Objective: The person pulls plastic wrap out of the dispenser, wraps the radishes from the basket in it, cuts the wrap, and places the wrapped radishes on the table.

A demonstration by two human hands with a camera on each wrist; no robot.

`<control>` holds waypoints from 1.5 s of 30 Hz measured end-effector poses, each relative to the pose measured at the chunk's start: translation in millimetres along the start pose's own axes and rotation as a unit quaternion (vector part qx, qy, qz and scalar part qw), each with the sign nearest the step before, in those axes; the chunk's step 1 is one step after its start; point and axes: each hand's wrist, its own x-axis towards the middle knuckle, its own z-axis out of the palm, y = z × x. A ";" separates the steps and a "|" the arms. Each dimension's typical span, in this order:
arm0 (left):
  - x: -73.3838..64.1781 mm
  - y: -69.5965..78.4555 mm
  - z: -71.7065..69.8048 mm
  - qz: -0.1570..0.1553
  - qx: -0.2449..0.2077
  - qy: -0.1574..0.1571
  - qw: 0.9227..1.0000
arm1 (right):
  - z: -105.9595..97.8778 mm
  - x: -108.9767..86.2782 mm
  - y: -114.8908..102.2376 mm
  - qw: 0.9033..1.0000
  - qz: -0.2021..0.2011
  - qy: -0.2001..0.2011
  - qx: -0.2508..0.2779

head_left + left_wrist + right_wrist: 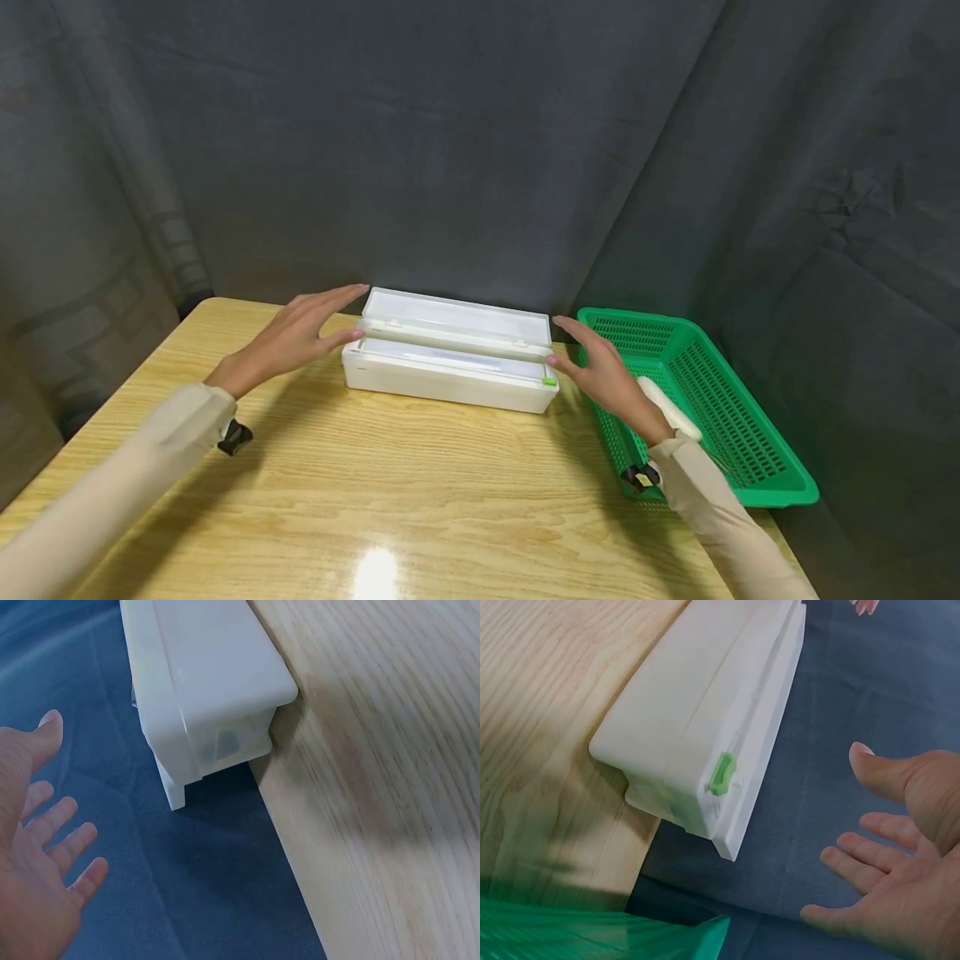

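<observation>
Hands (296,333) (604,375) apart, white box (450,385) between, right sleeve (720,508) over green basket (712,375), white cylinder (677,410) inside, curtain (420,150) behind

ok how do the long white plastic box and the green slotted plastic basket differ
The long white plastic box has solid walls; the green slotted plastic basket has openwork ones.
The box is narrow; the basket looks wider.
The box has a raised lid; the basket shows none.
Both are longer than wide.
</observation>
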 end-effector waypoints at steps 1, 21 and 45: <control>-0.1 0.1 0.6 -0.002 -0.001 -0.003 1.000 | 1.2 0.2 -0.2 1.000 -0.003 0.000 0.000; -2.3 2.0 11.8 0.011 -0.014 -0.038 0.999 | 26.7 1.3 -2.4 0.999 -0.031 -0.001 0.018; -3.2 8.0 28.4 0.016 -0.026 -0.052 0.998 | 47.6 2.4 -3.8 0.998 -0.056 -0.004 0.041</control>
